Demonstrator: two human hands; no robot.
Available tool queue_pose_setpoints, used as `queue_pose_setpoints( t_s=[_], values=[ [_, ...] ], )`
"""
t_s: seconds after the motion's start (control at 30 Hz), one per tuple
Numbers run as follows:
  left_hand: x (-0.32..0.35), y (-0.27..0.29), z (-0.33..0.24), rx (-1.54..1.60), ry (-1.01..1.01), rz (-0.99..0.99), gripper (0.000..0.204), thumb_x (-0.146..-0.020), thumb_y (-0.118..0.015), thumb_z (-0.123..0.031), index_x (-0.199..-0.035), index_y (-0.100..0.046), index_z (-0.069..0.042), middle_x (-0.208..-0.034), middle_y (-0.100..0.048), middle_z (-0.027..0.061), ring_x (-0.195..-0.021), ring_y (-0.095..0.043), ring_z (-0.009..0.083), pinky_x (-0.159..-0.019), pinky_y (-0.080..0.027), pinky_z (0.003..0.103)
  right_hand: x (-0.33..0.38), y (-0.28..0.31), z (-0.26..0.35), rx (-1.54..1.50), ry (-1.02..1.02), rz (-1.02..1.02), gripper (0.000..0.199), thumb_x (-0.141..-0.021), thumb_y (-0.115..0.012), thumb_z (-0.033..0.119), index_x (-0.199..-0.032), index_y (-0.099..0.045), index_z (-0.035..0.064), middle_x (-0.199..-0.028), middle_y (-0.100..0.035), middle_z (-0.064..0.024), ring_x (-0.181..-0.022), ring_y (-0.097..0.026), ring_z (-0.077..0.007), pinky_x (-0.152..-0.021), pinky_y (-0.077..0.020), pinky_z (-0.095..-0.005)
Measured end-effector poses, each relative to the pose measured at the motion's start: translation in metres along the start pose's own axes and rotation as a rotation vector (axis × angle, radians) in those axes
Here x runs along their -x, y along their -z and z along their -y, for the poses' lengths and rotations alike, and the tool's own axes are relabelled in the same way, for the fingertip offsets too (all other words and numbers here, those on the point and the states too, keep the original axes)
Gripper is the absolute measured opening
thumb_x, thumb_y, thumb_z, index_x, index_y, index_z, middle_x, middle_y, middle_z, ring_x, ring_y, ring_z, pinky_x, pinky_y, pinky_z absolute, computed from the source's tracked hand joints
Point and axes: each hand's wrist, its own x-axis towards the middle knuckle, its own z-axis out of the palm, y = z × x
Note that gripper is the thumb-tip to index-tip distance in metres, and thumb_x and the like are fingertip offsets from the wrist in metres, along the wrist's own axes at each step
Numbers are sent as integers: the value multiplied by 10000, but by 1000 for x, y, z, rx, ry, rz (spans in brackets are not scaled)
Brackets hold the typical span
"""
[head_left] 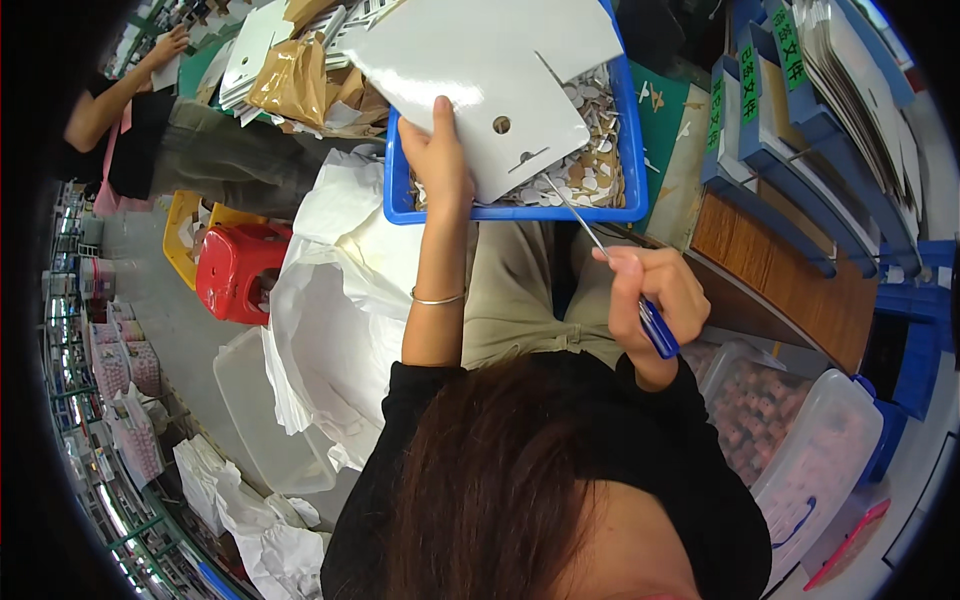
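Observation:
My left hand [437, 160] grips the near left edge of a glossy white card sheet [450, 75], with the thumb lying on top. A round hole and narrow slots are cut in the sheet. Beneath it, a blue plastic tray [640, 150] rests at my lap, strewn with small white and brown cut-out scraps [600, 175]. My right hand [672, 290] is wrapped round the blue handle of a screwdriver [657, 330] with a thin metal shaft. Its tip points up and left, close to the slot near the sheet's lower edge; whether they touch I cannot tell.
Blue file holders [790, 140] stand on a wooden desk [770, 260] at the right. Stacked card and brown paper [290, 80] lie at the far left. Left of me are a red stool [235, 270] and a large white bag [345, 290]. Another person [220, 145] stands beyond.

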Motion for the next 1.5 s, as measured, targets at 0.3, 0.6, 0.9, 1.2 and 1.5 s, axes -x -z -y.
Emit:
queue_pose_setpoints(
  t_s=[0.3, 0.6, 0.9, 1.2, 1.5],
  values=[
    [-7, 0, -74, 447, 243, 91, 275, -897, -578, -211, -988, -493, 34, -890, -598, 147, -757, -601, 163, -640, -502, 239, 6, 10, -20, -59, -136, 21, 120, -748, -580, -64, -690, -529, 28, -727, -607, -81, -535, -541, -174, -548, -439, -245],
    [-1, -167, -225, 339, 50, 927, 362, -880, -590, -216, -1037, -520, 103, -881, -617, 223, -653, -641, 228, -498, -517, 262, 33, -4, -25, 60, -271, 140, 93, -725, -653, -18, -763, -579, 24, -762, -581, -56, -566, -513, -183, -524, -426, -267],
    [35, -323, -246, -734, -829, 957, 571, -805, -599, -490, -960, -633, 59, -805, -643, 175, -633, -629, 262, -509, -500, 344, 31, -1, -31, 64, -153, 44, 98, -735, -668, 41, -765, -574, 49, -777, -591, -37, -511, -506, -181, -452, -406, -257],
    [-105, -227, -139, -787, -772, 150, 391, -799, -533, -391, -794, -648, -17, -751, -645, 153, -683, -621, 298, -588, -488, 402, 31, -9, -30, -26, -155, 32, 104, -728, -671, 24, -736, -569, 47, -772, -602, -35, -516, -512, -179, -454, -403, -256],
    [-187, -107, -2, -1163, 56, 344, 518, -736, -693, -381, -997, -633, 62, -916, -635, 194, -824, -612, 328, -788, -484, 351, 30, -5, -33, 19, -147, 36, 106, -716, -672, 5, -726, -572, 41, -765, -600, -43, -503, -506, -179, -450, -399, -251]
  ],
)
